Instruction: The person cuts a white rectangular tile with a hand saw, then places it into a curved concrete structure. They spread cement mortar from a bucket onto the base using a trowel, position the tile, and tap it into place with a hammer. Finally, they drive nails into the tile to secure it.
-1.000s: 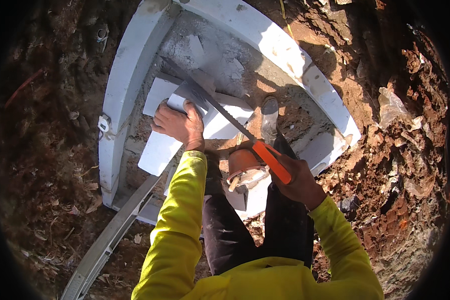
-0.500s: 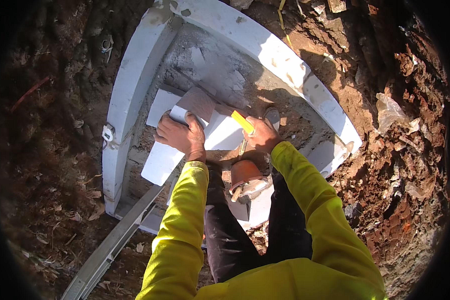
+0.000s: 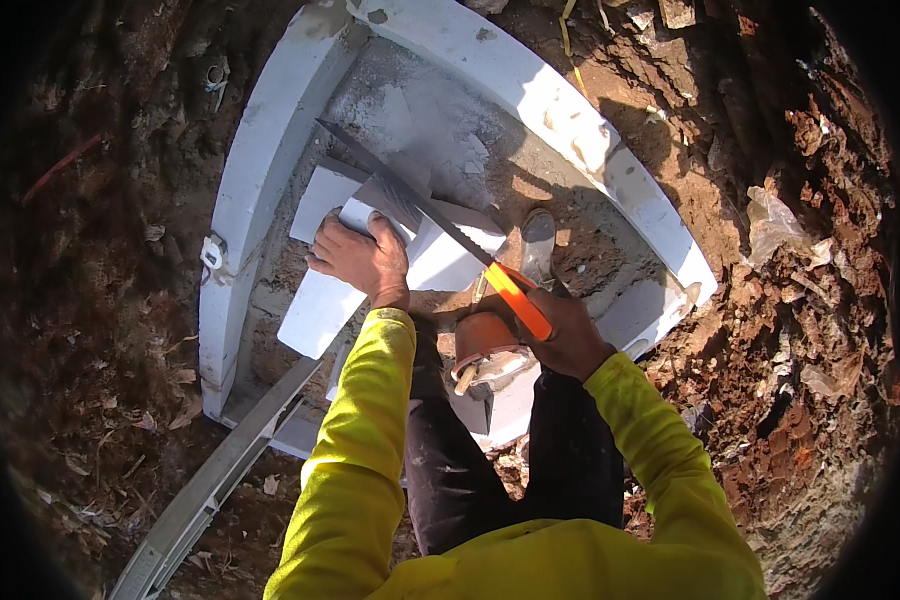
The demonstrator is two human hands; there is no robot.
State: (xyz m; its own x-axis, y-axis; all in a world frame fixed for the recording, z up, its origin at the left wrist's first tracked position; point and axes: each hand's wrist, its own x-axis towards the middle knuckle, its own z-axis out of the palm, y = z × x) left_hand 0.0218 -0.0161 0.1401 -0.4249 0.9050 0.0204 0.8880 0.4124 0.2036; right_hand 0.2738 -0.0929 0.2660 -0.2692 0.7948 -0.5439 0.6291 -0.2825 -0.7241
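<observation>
Right hand (image 3: 568,335) grips an orange-handled saw (image 3: 430,213), left hand (image 3: 362,258) holds a white block (image 3: 357,212); on my feed the saw slants across that block, and I see a reddish bucket (image 3: 482,335) nearby, low white walls (image 3: 255,160) around

head cam | txt/lbls: none legible | nos./signs: none readable

low white walls (image 3: 255,170) | rough reddish-brown soil (image 3: 790,400) | bright sunlight, patchy shade
</observation>
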